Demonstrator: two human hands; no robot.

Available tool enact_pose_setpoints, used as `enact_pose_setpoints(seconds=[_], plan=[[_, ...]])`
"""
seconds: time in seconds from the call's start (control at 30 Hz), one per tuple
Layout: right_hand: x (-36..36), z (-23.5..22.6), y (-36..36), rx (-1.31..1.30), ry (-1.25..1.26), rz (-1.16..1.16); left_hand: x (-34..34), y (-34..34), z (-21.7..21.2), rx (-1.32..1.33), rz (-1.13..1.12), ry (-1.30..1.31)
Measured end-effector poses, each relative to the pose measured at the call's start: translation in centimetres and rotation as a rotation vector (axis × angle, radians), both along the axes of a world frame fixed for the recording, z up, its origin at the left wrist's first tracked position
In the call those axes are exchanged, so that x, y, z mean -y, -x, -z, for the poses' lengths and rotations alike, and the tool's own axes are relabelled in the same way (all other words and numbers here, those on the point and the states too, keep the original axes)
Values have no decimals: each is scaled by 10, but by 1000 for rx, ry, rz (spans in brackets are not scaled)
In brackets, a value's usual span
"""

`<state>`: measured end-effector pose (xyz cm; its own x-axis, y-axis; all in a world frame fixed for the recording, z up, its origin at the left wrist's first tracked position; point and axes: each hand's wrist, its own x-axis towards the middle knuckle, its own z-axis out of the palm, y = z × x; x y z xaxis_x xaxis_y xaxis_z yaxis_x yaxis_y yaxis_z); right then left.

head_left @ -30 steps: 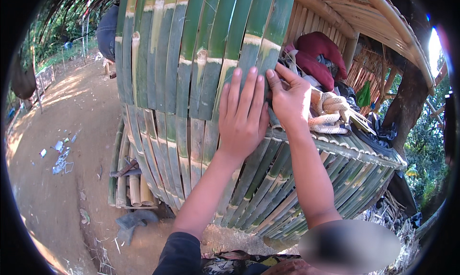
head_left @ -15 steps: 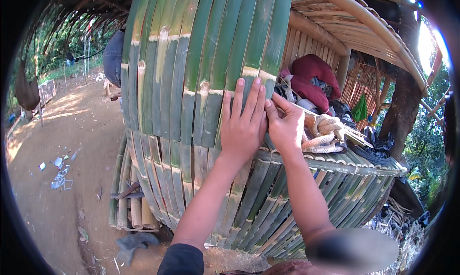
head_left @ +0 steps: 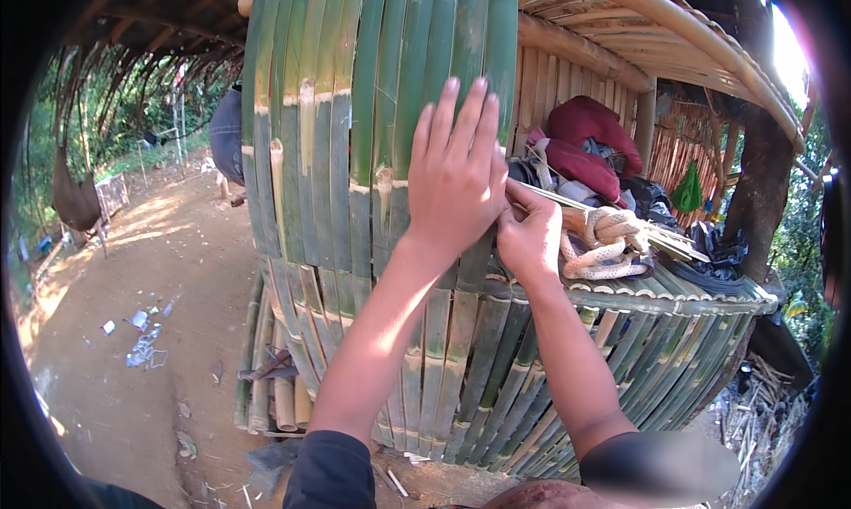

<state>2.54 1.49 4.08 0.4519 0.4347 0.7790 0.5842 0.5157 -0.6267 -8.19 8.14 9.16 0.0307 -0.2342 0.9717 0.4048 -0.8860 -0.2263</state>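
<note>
In the head view, the left hand (head_left: 454,176) lies flat, fingers (head_left: 443,119) spread open, on the upright green bamboo slats (head_left: 355,128). Just beside it, the right hand (head_left: 530,234) curls closed around a thin bamboo strip (head_left: 612,221) at the slats' edge, near a coiled rope (head_left: 607,243).

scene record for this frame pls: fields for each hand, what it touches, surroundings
left hand: left hand flat, fingers spread, pressed on upright green bamboo panel
right hand: right hand at the panel's right edge, fingers curled; what it pinches is hidden
beside right hand: coiled pale rope on lower bamboo panel
behind: red bundle under a hut roof
ground: bare dirt with litter
</note>
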Motion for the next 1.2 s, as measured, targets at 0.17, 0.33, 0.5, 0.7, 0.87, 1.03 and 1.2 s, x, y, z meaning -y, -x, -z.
enact_pose_setpoints(seconds=[0.17,0.33,0.5,0.7,0.87,1.03,1.2], plan=[[-5,3,-2,-47,-32,-28,-15,-19,-65,5,-61,-108],[-11,8,2,-33,-98,-10,-34,-38,-114,-26,-164,-184],[-10,6,-3,-24,-114,-5,-40,-38,-111,-118,-306,-179],[-5,5,0,-77,-29,-56,-47,-29,-113,-93,-390,-214],[13,2,5,181,-149,108,-46,-31,-119,-19,-342,-225],[19,-31,9,790,-162,555,-54,-34,-108,-61,-323,-201],[2,-64,23,1004,-214,834,-54,-18,-133,-240,-275,-153]])
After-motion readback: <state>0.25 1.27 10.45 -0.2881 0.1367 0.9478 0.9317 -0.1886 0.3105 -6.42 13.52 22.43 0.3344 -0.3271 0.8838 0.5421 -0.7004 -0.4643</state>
